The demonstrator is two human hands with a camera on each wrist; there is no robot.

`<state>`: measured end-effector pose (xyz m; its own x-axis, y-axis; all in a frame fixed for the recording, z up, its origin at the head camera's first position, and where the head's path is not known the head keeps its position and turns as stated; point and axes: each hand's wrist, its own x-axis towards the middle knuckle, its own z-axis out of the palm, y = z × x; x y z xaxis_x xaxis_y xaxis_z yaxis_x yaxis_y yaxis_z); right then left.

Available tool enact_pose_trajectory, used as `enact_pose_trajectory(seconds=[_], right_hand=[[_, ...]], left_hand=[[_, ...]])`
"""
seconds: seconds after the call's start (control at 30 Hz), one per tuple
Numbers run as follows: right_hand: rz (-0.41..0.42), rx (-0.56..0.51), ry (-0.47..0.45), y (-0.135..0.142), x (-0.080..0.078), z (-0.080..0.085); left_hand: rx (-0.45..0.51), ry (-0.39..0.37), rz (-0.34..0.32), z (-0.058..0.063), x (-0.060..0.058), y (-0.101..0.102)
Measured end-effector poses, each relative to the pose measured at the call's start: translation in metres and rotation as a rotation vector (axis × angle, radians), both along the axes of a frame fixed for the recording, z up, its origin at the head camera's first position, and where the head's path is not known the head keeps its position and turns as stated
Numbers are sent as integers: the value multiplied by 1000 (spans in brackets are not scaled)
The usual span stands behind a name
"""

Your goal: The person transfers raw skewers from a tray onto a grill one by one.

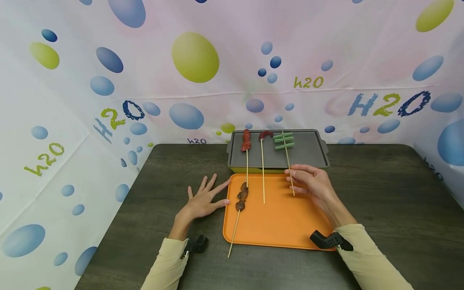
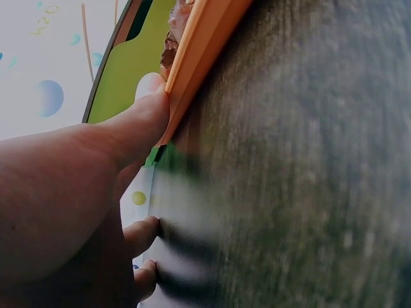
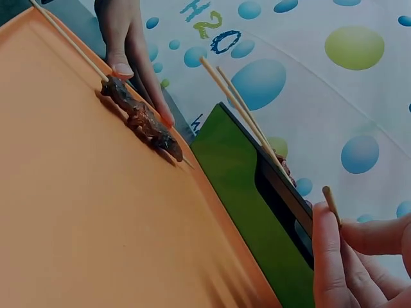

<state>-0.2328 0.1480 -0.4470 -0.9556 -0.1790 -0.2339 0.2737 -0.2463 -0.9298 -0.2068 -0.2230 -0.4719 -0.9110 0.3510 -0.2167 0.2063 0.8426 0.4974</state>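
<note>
My right hand [image 1: 309, 183] pinches the bare stick of a green vegetable skewer [image 1: 284, 141] between thumb and fingers. Its short green pieces lie over the grey griddle plate [image 1: 308, 151]; in the right wrist view the end of the stick [image 3: 331, 204] pokes out above the fingertips. My left hand [image 1: 201, 203] is spread at the left side of the orange tray [image 1: 279, 225], its thumb [image 2: 151, 86] against the rim. A brown meat skewer [image 1: 242, 197] lies across the tray's left part, its stick reaching past the front edge.
On the griddle rest a red meat skewer [image 1: 246, 141] and a skewer with a dark red curled piece [image 1: 266, 134], both sticks extending forward over the tray. The griddle's green side [image 3: 225, 173] stands right behind the tray. A patterned cloth [image 1: 232, 60] hangs behind the dark table [image 1: 174, 161].
</note>
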Motion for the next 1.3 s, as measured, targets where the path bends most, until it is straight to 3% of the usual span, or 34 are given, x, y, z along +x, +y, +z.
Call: enact_pose_trajectory(seconds=[0.3, 0.63, 0.77, 1.0, 1.2, 1.3], right_hand=[[-65, -46, 34, -7, -5, -4], [-61, 19, 34, -5, -2, -1], [7, 96, 70, 0, 1, 5], [173, 329, 227, 13, 14, 19], [196, 590, 373, 22, 31, 40], [238, 634, 417, 21, 39, 50]], left_hand=[[7, 21, 6, 3, 4, 0], [11, 2, 11, 1, 5, -1], [10, -4, 9, -1, 3, -1], [30, 22, 0, 1, 6, -1], [9, 26, 3, 2, 4, 0], [-2, 18, 5, 3, 1, 0]])
